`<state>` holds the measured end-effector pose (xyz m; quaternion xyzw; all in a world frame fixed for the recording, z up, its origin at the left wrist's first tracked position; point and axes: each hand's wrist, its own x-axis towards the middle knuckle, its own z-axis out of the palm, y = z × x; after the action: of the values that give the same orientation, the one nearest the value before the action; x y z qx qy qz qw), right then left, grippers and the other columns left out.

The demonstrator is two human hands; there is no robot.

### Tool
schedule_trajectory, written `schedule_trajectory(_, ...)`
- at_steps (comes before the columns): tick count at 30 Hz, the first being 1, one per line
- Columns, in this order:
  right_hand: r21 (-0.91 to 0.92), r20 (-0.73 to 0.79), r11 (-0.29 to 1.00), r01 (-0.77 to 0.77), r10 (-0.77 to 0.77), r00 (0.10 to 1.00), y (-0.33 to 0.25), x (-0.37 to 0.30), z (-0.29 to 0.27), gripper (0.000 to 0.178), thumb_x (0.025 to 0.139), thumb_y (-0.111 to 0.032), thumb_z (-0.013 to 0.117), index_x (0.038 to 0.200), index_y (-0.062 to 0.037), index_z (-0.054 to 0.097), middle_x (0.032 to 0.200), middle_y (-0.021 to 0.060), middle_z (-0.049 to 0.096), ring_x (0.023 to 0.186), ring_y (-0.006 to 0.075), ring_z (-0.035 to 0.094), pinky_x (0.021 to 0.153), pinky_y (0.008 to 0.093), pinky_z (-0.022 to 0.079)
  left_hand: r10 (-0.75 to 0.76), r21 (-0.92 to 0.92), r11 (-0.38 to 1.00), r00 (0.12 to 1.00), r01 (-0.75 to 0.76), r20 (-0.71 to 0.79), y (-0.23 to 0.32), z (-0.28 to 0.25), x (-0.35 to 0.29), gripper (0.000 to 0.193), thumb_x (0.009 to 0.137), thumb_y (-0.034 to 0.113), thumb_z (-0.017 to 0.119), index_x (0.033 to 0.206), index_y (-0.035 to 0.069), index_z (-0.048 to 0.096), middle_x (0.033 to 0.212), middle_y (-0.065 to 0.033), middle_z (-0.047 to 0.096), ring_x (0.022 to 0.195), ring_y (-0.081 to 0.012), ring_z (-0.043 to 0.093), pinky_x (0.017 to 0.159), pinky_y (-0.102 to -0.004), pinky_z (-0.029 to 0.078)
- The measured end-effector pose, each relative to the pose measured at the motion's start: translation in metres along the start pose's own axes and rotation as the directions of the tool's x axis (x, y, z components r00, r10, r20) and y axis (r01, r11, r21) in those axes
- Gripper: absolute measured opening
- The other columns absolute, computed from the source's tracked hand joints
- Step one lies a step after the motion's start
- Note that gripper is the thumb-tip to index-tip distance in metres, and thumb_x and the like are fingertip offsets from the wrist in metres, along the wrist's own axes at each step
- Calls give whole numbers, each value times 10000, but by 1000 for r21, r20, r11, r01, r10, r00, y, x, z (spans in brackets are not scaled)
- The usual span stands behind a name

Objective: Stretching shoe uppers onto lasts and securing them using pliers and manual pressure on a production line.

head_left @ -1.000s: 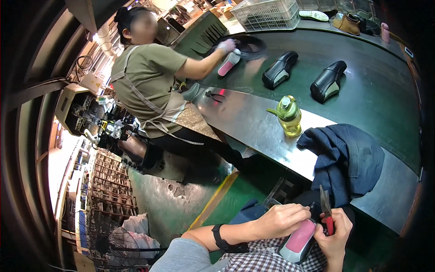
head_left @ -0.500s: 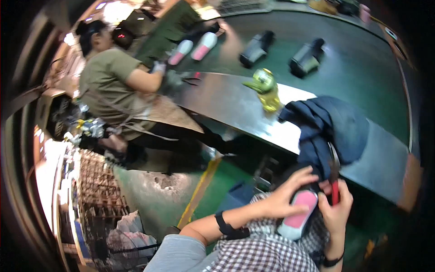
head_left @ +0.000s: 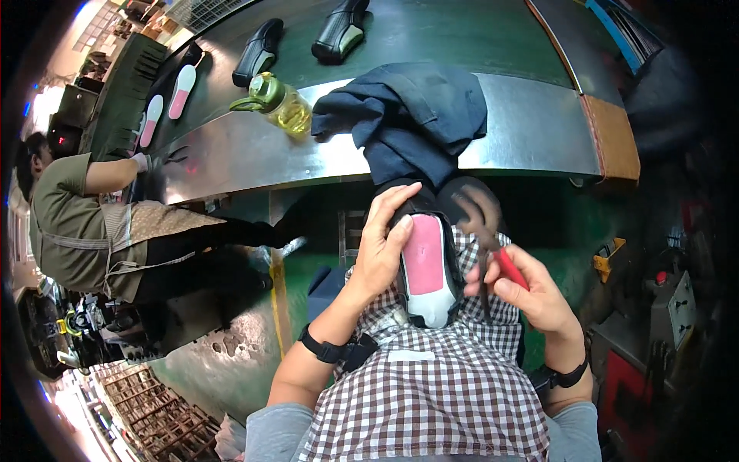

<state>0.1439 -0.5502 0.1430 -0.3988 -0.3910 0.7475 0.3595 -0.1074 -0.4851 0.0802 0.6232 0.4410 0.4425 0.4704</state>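
A black shoe [head_left: 426, 258] lies in my lap with its pink and white bottom facing up. My left hand [head_left: 377, 250] is closed round its left side, the thumb lying on the bottom's edge. Just right of the shoe, my right hand [head_left: 531, 292] grips a pair of pliers [head_left: 508, 266] with a red-covered handle. Their dark jaws are smeared by motion and point up and away from me, apart from the shoe. A checked apron [head_left: 431, 393] lies under the shoe.
A metal-edged bench [head_left: 531, 138] stands in front, bearing a dark blue cloth [head_left: 416, 108], a yellow-green bottle [head_left: 281, 104] and black shoes [head_left: 339, 32]. Farther left, a person [head_left: 77, 223] works beside pink and white shoe bottoms [head_left: 182, 92]. A yellow holder [head_left: 608, 258] is at right.
My view has swung to the right, so the bench now lies straight ahead. The pliers have come away from the shoe's far end and tilted; my left hand keeps the shoe.
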Motion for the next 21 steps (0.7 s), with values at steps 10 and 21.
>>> schedule_trajectory(10,-12,48,971,-240,240,969,1,5,19,211,1016,-212,558,1137,-42,529,1168,108,665,1052,175,675,768,254,536,-60,-45,997,995,57,-85,3,13,-2,330,983,177,486,1231,15,632,1261,-163,582,1229,-280,523,1075,-363,372)
schedule_trajectory(21,-418,62,839,-349,409,910,-61,24,23,273,1041,-293,490,1131,-39,533,986,47,654,875,123,656,664,282,551,-37,-5,999,995,37,-97,5,14,-1,320,987,171,522,1251,44,651,1252,-179,572,1230,-288,517,1070,-370,379)
